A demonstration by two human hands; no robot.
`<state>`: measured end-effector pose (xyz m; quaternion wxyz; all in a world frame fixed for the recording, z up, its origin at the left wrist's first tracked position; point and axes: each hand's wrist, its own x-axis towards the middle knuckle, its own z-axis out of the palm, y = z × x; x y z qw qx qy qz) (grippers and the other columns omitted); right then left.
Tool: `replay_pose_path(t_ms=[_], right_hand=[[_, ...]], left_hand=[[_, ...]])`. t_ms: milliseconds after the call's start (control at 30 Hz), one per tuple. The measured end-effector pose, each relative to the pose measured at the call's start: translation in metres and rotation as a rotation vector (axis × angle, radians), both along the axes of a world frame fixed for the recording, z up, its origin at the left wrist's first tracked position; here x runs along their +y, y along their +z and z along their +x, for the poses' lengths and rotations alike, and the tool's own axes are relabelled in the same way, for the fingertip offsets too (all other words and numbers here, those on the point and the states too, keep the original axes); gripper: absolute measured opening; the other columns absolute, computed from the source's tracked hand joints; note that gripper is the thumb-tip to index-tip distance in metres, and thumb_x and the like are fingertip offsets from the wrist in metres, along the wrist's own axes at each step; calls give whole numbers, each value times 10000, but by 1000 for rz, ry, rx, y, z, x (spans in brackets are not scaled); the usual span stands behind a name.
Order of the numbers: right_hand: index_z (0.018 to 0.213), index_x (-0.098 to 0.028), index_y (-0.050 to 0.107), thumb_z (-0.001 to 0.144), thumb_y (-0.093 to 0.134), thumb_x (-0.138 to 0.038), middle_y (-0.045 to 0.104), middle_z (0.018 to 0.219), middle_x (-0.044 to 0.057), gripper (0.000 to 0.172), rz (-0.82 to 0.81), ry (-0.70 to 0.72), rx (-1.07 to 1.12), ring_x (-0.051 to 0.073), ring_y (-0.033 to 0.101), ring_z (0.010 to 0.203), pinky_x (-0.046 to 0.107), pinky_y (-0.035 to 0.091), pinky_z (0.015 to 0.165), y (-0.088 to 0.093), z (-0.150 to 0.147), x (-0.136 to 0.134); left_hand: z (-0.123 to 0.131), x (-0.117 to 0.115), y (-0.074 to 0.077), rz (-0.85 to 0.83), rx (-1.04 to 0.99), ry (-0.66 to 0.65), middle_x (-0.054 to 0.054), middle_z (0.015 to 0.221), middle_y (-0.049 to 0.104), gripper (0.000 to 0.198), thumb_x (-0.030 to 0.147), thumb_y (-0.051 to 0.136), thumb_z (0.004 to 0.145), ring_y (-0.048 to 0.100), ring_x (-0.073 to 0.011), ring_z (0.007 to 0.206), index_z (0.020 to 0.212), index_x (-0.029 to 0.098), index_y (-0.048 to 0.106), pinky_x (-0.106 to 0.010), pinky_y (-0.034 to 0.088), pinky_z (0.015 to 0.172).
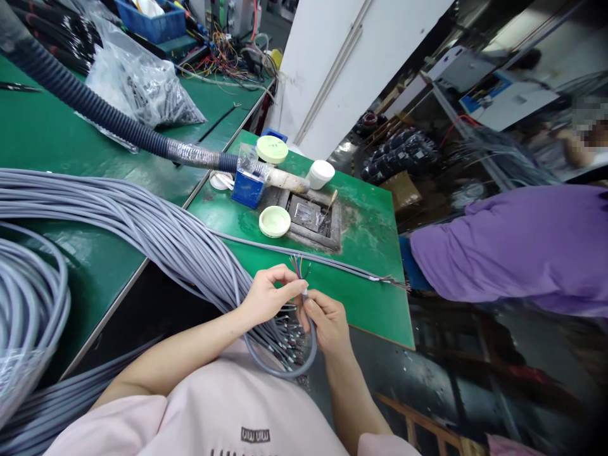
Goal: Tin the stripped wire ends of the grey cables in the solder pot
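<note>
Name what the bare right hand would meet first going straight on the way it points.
Probably the bare left hand, just up-left in view at the round grey cable the right hand holds; depth is unclear.

A plastic bag (pixel 142 85) lies near a blue bin (pixel 154 26); farther right are a white pillar (pixel 358 63) and a person in purple (pixel 517 253).

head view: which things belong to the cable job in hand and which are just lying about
Belongs to the job:
- held grey cable
- its coloured wires
- grey cable bundle, probably

Seemingly lying about:
- plastic bag
- blue bin
- tangled thin wires
- cardboard box
</note>
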<state>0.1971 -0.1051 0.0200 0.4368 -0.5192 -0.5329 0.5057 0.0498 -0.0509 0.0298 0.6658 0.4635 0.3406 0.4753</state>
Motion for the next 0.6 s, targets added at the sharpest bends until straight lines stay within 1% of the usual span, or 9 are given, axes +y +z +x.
replay_pose_path(t_ms=[67,167,300,400,600], right_hand=[[801,-167,642,902,521,-439,490,440,-48,314,37,-2,-39,93,384,407,251,295,470,2,0,0],[848,-170,663,908,519,-411,498,460,-50,287,73,7,-79,91,405,424,246,308,482,5,1,-1],[864,-168,671,905,515,-409,502,459,-48,290,68,0,-122,90,402,414,242,298,461,9,0,-1],[847,-166,669,887,530,-428,495,447,-51,299,70,-14,-138,90,405,395,236,303,439,11,-2,-1],[798,-174,672,863,549,-386,494,445,-53,253,119,-74,-211,88,428,384,226,344,424,17,-8,1]], left_hand=[[-3,0,0,-22,-28,-33,-13,677,592,284,392,737,705,554,-112,635,614,141,640,-255,460,649],[-7,1,0,-110,-108,-53,-24,737,631,270,379,786,644,570,-115,638,678,138,668,-261,476,647],[-14,3,1,-212,-201,35,8,681,638,241,331,800,628,552,-88,619,714,147,671,-223,453,641],[-17,3,1,-213,-222,65,20,666,630,244,310,808,620,544,-76,619,726,148,660,-210,443,644],[-15,-1,2,-167,-203,-14,12,697,612,341,314,852,565,545,-83,642,746,148,616,-214,450,639]])
